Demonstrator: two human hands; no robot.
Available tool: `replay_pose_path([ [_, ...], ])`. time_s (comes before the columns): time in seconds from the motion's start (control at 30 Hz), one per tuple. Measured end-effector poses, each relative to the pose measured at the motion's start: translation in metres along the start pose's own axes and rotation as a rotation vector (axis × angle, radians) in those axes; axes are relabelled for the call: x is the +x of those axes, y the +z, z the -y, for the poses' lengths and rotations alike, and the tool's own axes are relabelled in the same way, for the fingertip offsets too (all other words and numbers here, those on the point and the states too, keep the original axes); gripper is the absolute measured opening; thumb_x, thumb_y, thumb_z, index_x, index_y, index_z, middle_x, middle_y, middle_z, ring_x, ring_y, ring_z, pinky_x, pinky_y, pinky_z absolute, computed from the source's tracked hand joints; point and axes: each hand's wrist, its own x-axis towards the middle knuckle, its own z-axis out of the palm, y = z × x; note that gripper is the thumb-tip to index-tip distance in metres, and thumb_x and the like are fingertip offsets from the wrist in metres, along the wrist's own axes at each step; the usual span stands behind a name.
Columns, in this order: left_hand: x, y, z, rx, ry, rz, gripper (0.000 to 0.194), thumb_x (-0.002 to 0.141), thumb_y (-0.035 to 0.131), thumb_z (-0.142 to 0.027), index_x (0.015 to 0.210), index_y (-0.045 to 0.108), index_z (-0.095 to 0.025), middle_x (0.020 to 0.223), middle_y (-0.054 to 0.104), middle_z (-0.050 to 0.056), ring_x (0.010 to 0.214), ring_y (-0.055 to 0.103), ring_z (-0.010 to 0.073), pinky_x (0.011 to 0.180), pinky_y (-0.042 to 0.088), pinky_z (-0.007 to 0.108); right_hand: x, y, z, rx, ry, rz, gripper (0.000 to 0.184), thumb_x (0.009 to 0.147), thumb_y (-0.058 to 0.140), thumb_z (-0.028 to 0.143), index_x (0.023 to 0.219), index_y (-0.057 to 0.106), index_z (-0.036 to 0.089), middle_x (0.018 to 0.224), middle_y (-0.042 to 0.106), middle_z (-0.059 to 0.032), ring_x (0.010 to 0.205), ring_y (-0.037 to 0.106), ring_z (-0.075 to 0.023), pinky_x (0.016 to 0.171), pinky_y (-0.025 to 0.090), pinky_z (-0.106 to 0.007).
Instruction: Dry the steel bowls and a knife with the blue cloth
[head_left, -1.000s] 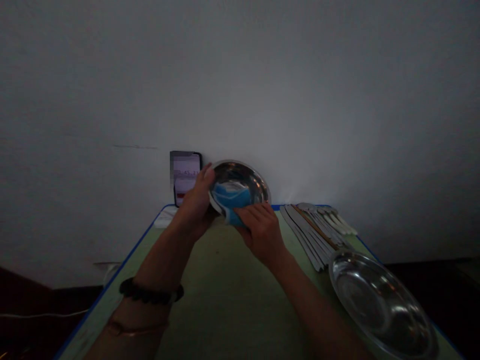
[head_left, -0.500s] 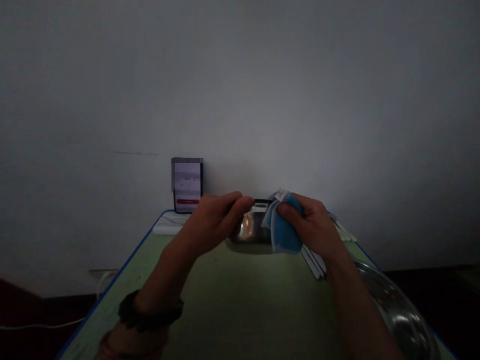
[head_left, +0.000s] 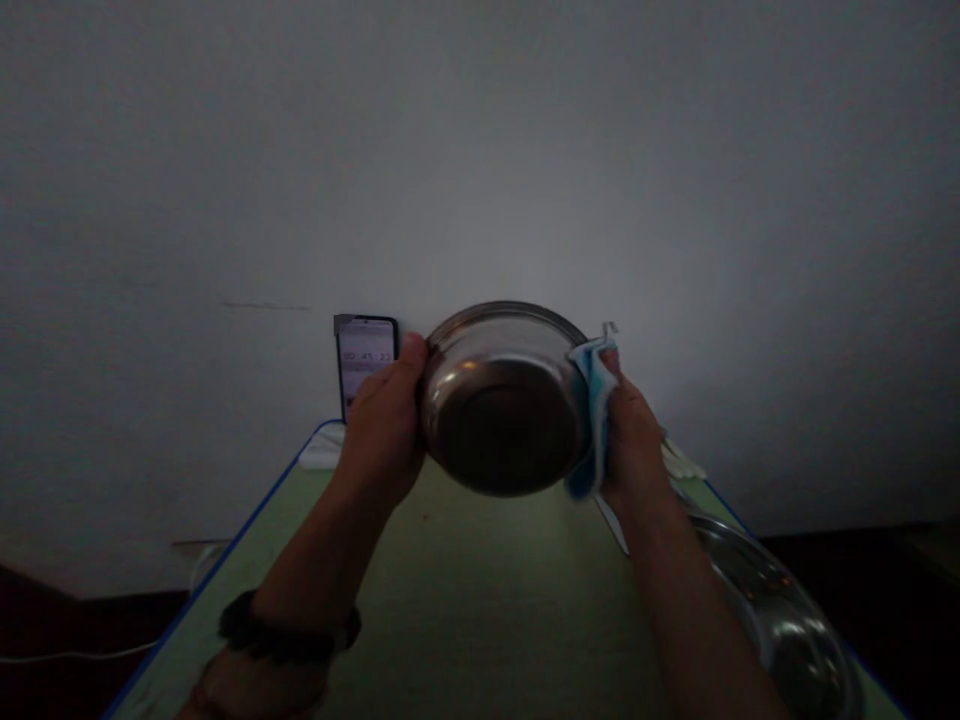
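Note:
A shiny metal bowl (head_left: 506, 400) is held up above the table, tilted so that its underside faces me. My left hand (head_left: 382, 425) grips its left side, thumb up along the rim. On the opposite side, my right hand (head_left: 634, 430) is closed on a blue and white cloth (head_left: 596, 420) with a small tag at its top. The cloth lies between that hand and the bowl's right side. The right fingers are partly hidden behind the cloth and bowl.
Against the wall a phone (head_left: 366, 355) stands upright, showing a timer, by a white object (head_left: 321, 448) on the green table (head_left: 502, 600). A large metal basin (head_left: 780, 610) is at the right edge. Pale thin items (head_left: 682, 460) and a flat strip (head_left: 615, 525) lie behind my right arm.
The bowl has been raised and tilted, so its underside now shows. My left hand has shifted to the bowl's left side, and my right hand with the cloth to its right side.

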Motion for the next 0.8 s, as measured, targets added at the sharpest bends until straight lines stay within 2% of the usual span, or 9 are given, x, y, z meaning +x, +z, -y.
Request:
replay_pose_path([
  [0.07, 0.001, 0.007, 0.003, -0.239, -0.124, -0.014, 0.031, 0.086, 0.042, -0.033, 0.067, 0.06, -0.016, 0.054, 0.056, -0.002, 0.048, 0.049, 0.0085, 0.048, 0.041, 0.02, 0.001, 0.01, -0.006, 0.176, 0.024, -0.087, 0.032, 0.077, 0.049, 0.051, 0.086, 0.061, 0.023, 0.076, 0.065, 0.0018, 0.069, 0.06, -0.0118, 0.063, 0.048, -0.024],
  [0.13, 0.004, 0.009, 0.005, -0.369, -0.204, 0.026, 0.029, 0.087, 0.038, -0.028, 0.076, 0.061, -0.015, 0.058, 0.059, -0.001, 0.053, 0.055, 0.0099, 0.052, 0.046, 0.021, 0.003, 0.015, -0.011, 0.27, 0.068, -0.116, 0.035, 0.079, 0.046, 0.05, 0.093, 0.061, 0.022, 0.093, 0.066, -0.0005, 0.083, 0.061, -0.0136, 0.073, 0.048, -0.027],
  [0.23, 0.01, -0.001, 0.005, -0.399, -0.308, 0.184, 0.028, 0.082, 0.04, -0.023, 0.066, 0.061, -0.014, 0.051, 0.058, 0.0, 0.048, 0.055, 0.0101, 0.049, 0.046, 0.02, 0.007, 0.009, -0.015, 0.245, 0.136, -0.072, 0.034, 0.078, 0.048, 0.048, 0.095, 0.062, 0.022, 0.094, 0.067, -0.0026, 0.082, 0.061, -0.0157, 0.073, 0.048, -0.029],
  [0.3, 0.013, -0.014, 0.003, -0.274, -0.326, 0.311, 0.029, 0.079, 0.044, -0.023, 0.057, 0.061, -0.015, 0.049, 0.059, 0.0, 0.044, 0.054, 0.0096, 0.044, 0.044, 0.019, 0.007, -0.002, -0.013, 0.112, 0.189, 0.014, 0.031, 0.074, 0.054, 0.047, 0.087, 0.063, 0.02, 0.08, 0.067, -0.0022, 0.07, 0.061, -0.0151, 0.064, 0.048, -0.028],
  [0.4, 0.011, -0.026, 0.0, 0.039, -0.341, 0.527, 0.028, 0.077, 0.05, -0.034, 0.06, 0.065, -0.017, 0.056, 0.064, 0.003, 0.047, 0.056, 0.0122, 0.045, 0.045, 0.021, 0.004, -0.014, -0.006, -0.176, 0.253, 0.226, 0.032, 0.072, 0.057, 0.049, 0.075, 0.061, 0.018, 0.06, 0.06, 0.0016, 0.051, 0.053, -0.0102, 0.048, 0.041, -0.022],
  [0.47, 0.005, -0.026, -0.002, 0.28, -0.261, 0.619, 0.029, 0.076, 0.054, -0.04, 0.064, 0.067, -0.018, 0.059, 0.065, 0.003, 0.049, 0.056, 0.0124, 0.043, 0.043, 0.021, 0.0, -0.016, 0.0, -0.34, 0.254, 0.347, 0.034, 0.072, 0.055, 0.051, 0.073, 0.06, 0.017, 0.057, 0.057, 0.0026, 0.047, 0.048, -0.0084, 0.044, 0.037, -0.02],
  [0.57, -0.002, -0.019, -0.003, 0.527, -0.106, 0.703, 0.036, 0.078, 0.05, -0.045, 0.059, 0.064, -0.018, 0.048, 0.058, 0.001, 0.04, 0.049, 0.0103, 0.034, 0.032, 0.018, -0.004, -0.011, 0.004, -0.515, 0.216, 0.432, 0.038, 0.074, 0.053, 0.053, 0.073, 0.06, 0.016, 0.059, 0.056, 0.0012, 0.048, 0.047, -0.0084, 0.043, 0.034, -0.02],
  [0.67, -0.003, -0.013, -0.002, 0.527, 0.017, 0.687, 0.042, 0.081, 0.044, -0.046, 0.057, 0.061, -0.017, 0.047, 0.056, 0.0, 0.04, 0.047, 0.0097, 0.035, 0.032, 0.018, -0.003, -0.005, 0.001, -0.525, 0.125, 0.377, 0.039, 0.074, 0.051, 0.054, 0.073, 0.06, 0.016, 0.06, 0.055, 0.0016, 0.049, 0.046, -0.008, 0.044, 0.034, -0.019],
  [0.8, 0.004, -0.012, 0.007, 0.385, 0.057, 0.44, 0.039, 0.079, 0.047, -0.046, 0.057, 0.058, -0.016, 0.046, 0.052, -0.002, 0.039, 0.043, 0.0084, 0.036, 0.03, 0.019, 0.003, -0.001, -0.013, -0.305, 0.09, 0.152, 0.038, 0.073, 0.053, 0.053, 0.079, 0.061, 0.017, 0.061, 0.057, 0.0022, 0.05, 0.048, -0.0085, 0.047, 0.037, -0.021],
])
